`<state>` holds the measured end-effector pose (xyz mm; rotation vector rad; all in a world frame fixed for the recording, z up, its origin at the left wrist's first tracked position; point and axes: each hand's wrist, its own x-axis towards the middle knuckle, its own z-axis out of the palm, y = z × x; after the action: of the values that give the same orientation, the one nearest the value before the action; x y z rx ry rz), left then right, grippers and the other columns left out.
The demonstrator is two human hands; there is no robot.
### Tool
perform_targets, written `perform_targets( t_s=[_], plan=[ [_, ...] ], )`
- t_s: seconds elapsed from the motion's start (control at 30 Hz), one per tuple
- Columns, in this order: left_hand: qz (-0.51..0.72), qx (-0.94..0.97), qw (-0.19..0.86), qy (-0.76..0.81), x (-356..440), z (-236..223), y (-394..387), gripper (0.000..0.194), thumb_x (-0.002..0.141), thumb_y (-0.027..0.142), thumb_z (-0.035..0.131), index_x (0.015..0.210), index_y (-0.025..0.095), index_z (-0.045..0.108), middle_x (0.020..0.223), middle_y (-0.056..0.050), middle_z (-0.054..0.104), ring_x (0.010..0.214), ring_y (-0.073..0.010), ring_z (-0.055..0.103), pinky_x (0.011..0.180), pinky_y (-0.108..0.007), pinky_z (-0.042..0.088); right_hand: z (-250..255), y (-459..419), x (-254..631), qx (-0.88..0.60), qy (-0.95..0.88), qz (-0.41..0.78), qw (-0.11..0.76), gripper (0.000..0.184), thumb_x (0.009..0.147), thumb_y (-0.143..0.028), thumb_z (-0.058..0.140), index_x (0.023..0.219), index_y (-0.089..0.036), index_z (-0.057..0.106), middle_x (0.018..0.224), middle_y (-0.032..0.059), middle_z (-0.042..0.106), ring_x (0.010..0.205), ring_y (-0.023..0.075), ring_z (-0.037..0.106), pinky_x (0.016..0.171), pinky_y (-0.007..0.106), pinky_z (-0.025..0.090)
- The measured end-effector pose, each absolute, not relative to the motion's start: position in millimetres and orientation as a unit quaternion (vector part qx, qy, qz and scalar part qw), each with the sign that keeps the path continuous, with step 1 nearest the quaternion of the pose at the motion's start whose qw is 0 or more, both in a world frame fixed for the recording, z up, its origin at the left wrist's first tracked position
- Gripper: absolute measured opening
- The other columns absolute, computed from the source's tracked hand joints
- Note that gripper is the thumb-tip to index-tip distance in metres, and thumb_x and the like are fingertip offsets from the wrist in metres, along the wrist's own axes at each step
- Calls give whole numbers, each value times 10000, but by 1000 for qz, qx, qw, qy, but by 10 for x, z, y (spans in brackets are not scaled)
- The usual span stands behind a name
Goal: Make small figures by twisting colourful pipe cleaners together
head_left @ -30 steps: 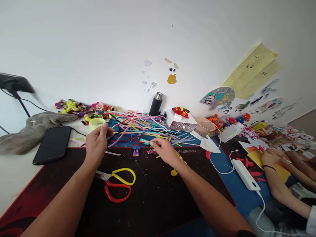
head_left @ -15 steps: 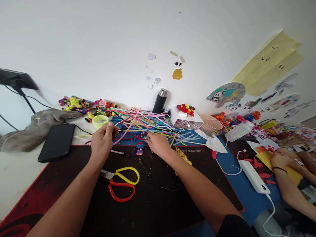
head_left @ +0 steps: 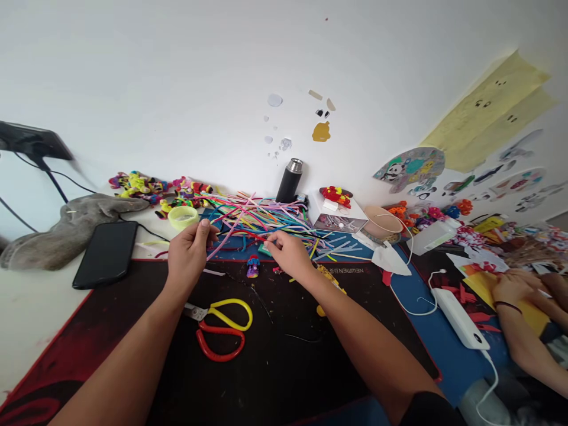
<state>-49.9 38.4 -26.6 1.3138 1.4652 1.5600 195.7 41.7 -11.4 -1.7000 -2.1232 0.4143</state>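
Note:
My left hand point(head_left: 189, 248) is closed in a pinch beside the pale green tape roll point(head_left: 183, 218); what lies between its thumb and fingers is too small to make out. My right hand point(head_left: 288, 253) pinches the end of a red pipe cleaner point(head_left: 256, 236) in front of a pile of many-coloured pipe cleaners point(head_left: 261, 214). Just below the hands, a small blue, red and purple figure point(head_left: 252, 267) stands on the dark mat point(head_left: 275, 378). Scissors point(head_left: 224, 327) with one yellow and one red handle lie nearer me. Partly behind my right forearm is a yellow piece point(head_left: 331, 278).
A black flask point(head_left: 289, 180) and a white box point(head_left: 337, 219) stand by the wall. At left are a phone point(head_left: 105, 254) and a grey plush point(head_left: 66, 231). To the right lie a white power bank point(head_left: 461, 319) with cables and another person's hands point(head_left: 515, 288).
My right hand has drawn its fingers together and shifted slightly right, with the red pipe cleaner now showing at its fingertips. My left hand stays pinched in nearly the same place.

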Motion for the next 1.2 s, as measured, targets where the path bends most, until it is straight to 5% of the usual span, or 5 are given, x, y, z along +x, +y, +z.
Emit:
perform_targets(
  t_s=[0.27,0.47,0.6,0.87,1.2],
  plan=[
    [578,532,286,549,-474,-233,333,356,1027,483,576,839,226,735,742,-20,688,686,-200,606,660,-311,478,-117,350,1901,-520,-637,350,449,272,937,-478,669,895,-212,706,610,-57,510,558,145,431,569,285,322],
    [492,733,106,458,-382,-240,332,332,997,452,633,1251,265,736,1310,-101,747,1244,-328,637,1103,-490,474,-119,243,1810,-503,-615,365,484,249,944,-455,682,909,-210,710,637,-52,521,580,145,447,592,286,358],
    [451,775,77,435,-371,-345,379,307,1000,456,647,1183,229,740,1246,-135,762,1289,-361,608,1166,-550,431,-134,134,1773,-491,-669,331,449,204,977,-408,668,911,-219,713,629,-61,519,570,139,457,603,287,350],
    [475,642,413,438,-369,-251,291,380,909,580,727,991,211,763,962,-79,799,896,-266,711,845,-377,562,-183,38,1735,-499,-691,313,418,177,973,-375,656,912,-222,722,583,-72,507,539,136,464,577,287,327],
    [615,448,457,460,-451,-357,416,285,909,439,753,787,188,691,654,5,591,637,-140,519,616,-264,413,-202,-15,1710,-489,-674,333,442,220,965,-412,630,873,-227,705,574,-63,488,541,141,446,584,291,325]
  ],
)
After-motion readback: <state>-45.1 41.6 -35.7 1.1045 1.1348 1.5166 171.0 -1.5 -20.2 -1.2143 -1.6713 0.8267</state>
